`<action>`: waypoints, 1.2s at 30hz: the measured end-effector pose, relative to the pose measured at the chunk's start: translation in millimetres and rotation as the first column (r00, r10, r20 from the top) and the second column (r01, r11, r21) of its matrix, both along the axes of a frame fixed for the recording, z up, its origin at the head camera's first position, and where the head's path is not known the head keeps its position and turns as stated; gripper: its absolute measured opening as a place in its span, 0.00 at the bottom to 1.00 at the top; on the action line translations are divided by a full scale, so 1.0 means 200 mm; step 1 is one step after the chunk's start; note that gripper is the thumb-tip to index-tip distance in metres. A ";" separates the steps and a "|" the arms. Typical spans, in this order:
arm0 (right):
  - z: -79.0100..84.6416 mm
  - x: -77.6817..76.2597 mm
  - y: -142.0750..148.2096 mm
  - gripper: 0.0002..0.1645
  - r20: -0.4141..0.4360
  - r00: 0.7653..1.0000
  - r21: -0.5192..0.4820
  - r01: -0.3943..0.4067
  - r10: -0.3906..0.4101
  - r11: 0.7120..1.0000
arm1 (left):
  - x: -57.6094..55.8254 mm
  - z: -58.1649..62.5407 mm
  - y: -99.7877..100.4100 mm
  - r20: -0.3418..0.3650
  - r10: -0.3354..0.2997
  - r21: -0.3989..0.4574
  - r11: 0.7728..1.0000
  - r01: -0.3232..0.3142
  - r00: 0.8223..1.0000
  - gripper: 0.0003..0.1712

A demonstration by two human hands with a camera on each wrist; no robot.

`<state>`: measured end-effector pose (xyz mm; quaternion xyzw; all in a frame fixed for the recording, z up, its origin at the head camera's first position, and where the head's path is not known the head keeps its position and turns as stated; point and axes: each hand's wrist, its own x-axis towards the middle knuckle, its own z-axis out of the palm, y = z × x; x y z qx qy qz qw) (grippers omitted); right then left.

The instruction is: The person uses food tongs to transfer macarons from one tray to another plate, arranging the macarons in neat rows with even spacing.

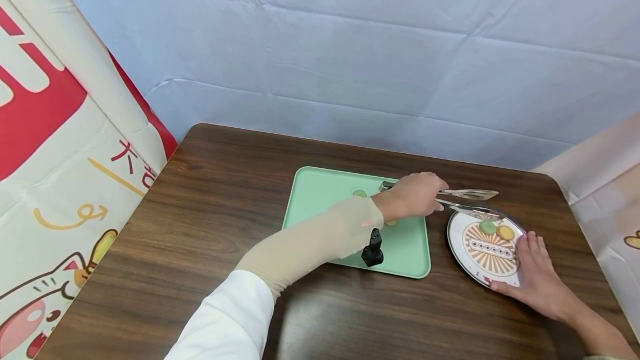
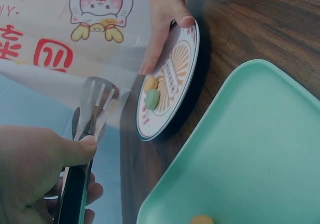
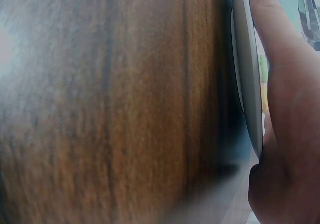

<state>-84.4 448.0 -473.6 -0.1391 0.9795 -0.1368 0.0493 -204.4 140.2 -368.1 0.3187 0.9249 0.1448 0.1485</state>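
My left hand (image 1: 417, 194) grips metal serving tongs (image 1: 472, 194) with black handles (image 2: 71, 196). The tongs stick out rightward past the tray, their slotted ends apart over the plate's far rim, with nothing seen between them. A green macaron (image 1: 487, 228) and a yellow macaron (image 1: 505, 232) lie side by side on the round patterned plate (image 1: 487, 260). At the plate's right side rests my right hand (image 1: 542, 279), fingers straight along the rim and thumb at the near edge. Under the left arm is the mint-green tray (image 1: 310, 193), with a pale green macaron (image 1: 359, 193) and a partly hidden yellow one (image 1: 390, 223).
The dark wooden table (image 1: 200, 226) carries the tray in the middle and the plate to its right. A pale blue cloth backdrop (image 1: 310, 43) rises behind the far edge. Printed sheets hang at both sides. A black wrist device (image 1: 372, 249) sits above the tray.
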 end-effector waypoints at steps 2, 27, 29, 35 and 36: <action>0.00 0.00 0.00 0.81 -0.004 1.000 -0.003 -0.003 0.003 1.000 | -0.01 0.00 -0.01 -0.010 -0.002 0.003 1.000 0.002 1.000 0.30; -0.02 0.02 0.01 0.82 0.007 1.000 -0.029 -0.006 0.006 1.000 | -0.02 0.05 -0.09 -0.001 -0.011 0.079 0.997 0.011 1.000 0.30; -0.02 0.01 0.01 0.82 0.007 1.000 -0.031 -0.005 0.005 1.000 | -0.02 0.06 -0.09 0.010 -0.006 0.087 0.996 0.005 1.000 0.30; -0.02 0.00 0.02 0.82 0.008 1.000 -0.029 -0.004 0.004 1.000 | -0.03 0.07 -0.10 0.026 0.009 0.087 0.996 -0.011 1.000 0.30; -0.02 0.00 0.02 0.82 0.008 1.000 -0.027 -0.005 0.006 1.000 | -0.03 0.07 -0.11 0.029 0.010 0.087 0.996 -0.013 1.000 0.30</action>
